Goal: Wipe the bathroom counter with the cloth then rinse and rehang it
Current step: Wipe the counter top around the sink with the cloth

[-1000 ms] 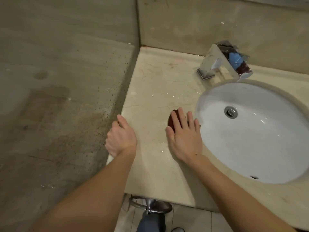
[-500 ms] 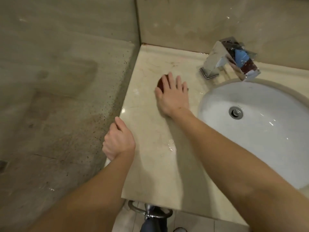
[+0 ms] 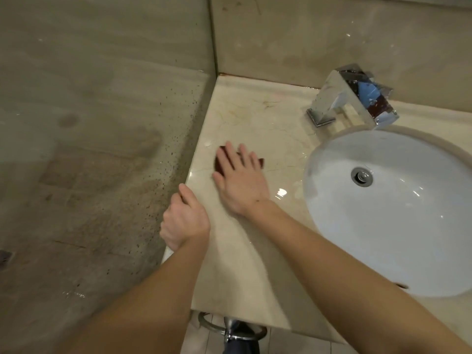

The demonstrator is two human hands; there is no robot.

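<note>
A small dark red cloth (image 3: 219,162) lies flat on the beige marble counter (image 3: 255,118), left of the basin. My right hand (image 3: 241,182) presses down on it with fingers spread, so only its left edge and a right corner show. My left hand (image 3: 185,219) rests on the counter's left edge by the side wall, fingers curled over the edge and holding nothing loose. The counter surface looks wet and shiny near my right wrist.
A white round sink (image 3: 398,213) with a metal drain (image 3: 361,177) fills the right. A square chrome faucet (image 3: 355,98) stands at the back. Stained stone walls (image 3: 102,123) close the left and rear. A chrome towel ring (image 3: 229,328) hangs below the front edge.
My right hand slid the cloth from beside the basin to the back of the counter, then forward and left toward the wall edge. My left hand stayed on the edge.
</note>
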